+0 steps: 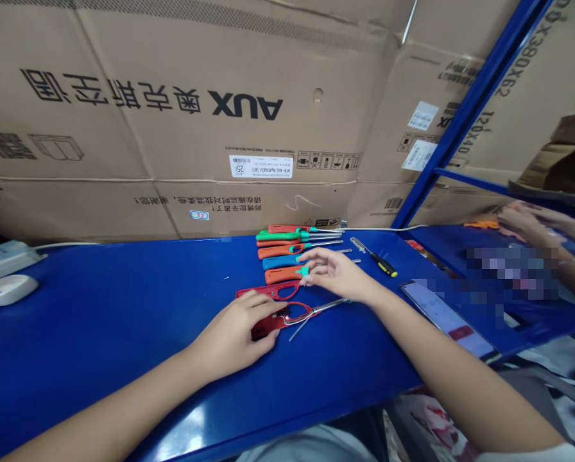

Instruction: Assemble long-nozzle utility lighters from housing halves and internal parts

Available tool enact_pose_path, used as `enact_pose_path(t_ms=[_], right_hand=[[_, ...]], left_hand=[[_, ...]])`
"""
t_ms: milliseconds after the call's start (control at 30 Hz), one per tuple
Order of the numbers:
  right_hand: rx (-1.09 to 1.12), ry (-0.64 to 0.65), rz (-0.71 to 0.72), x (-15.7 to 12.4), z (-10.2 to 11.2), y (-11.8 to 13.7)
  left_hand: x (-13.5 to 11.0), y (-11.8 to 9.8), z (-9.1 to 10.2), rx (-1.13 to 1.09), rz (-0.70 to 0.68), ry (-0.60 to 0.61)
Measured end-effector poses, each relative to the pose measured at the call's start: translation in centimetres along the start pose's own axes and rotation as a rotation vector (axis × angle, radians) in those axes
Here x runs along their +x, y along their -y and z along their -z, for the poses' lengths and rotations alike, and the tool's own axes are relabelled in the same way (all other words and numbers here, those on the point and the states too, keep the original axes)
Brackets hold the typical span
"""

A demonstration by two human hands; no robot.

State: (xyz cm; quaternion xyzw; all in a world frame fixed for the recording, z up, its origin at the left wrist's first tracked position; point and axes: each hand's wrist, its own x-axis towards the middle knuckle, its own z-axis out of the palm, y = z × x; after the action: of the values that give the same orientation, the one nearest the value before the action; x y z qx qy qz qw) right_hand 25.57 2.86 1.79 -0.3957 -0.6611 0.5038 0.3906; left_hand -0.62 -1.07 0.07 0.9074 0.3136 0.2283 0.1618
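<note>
My left hand [242, 330] is closed around the red body of a long-nosed lighter [267, 326]. Dark inner parts show in its body, and its metal tube points right. A thin metal rod [299, 328] lies against the tube. My right hand [338, 274] has its fingers curled at the teal trigger of an orange lighter [282, 276]; whether anything is pinched is unclear. Between my hands lies a red casing [256, 292] with a trigger loop. Beyond are a blue lighter [278, 262], another orange lighter [278, 251], a green lighter [271, 235] and a red lighter [287, 228].
A yellow-black screwdriver [382, 264] and a phone [448, 319] lie to the right on the blue table [124, 308]. Cardboard [172, 147] walls the back. A white device [8, 290] sits far left. Past the blue frame [425, 170], another person's hands [532, 221] are visible.
</note>
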Motion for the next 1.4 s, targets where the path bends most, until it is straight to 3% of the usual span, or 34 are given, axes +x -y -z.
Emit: enact_pose_path(t_ms=[200,267,500,767,933,1067,1233,1400], right_hand=[[0.037,0.092,0.01,-0.6,-2.8,-0.1],[0.026,0.146,0.017,-1.0,-3.5,0.0],[-0.146,0.157,0.123,-1.7,-4.2,0.6],[-0.117,0.151,0.139,-1.8,-4.0,1.4],[-0.465,0.152,0.255,-1.8,-4.0,1.3],[-0.699,0.252,0.405,-1.7,-3.4,1.2],[-0.819,0.333,0.367,-1.9,-2.0,1.6],[-0.947,0.382,0.291,-2.2,-1.3,2.0]], left_hand=[[0.1,-0.5,0.0,-0.141,0.154,-0.218],[0.1,-0.5,0.1,-0.156,0.185,-0.237],[0.2,-0.8,0.4,-0.17,0.127,-0.171],[0.5,-1.3,0.6,-0.228,0.106,-0.194],[0.5,-0.8,0.3,-0.206,0.158,-0.195],[0.5,-0.5,0.1,-0.198,0.167,-0.194],[0.3,-0.6,0.5,-0.121,0.101,-0.171],[0.1,-0.9,1.0,0.065,0.015,-0.015]])
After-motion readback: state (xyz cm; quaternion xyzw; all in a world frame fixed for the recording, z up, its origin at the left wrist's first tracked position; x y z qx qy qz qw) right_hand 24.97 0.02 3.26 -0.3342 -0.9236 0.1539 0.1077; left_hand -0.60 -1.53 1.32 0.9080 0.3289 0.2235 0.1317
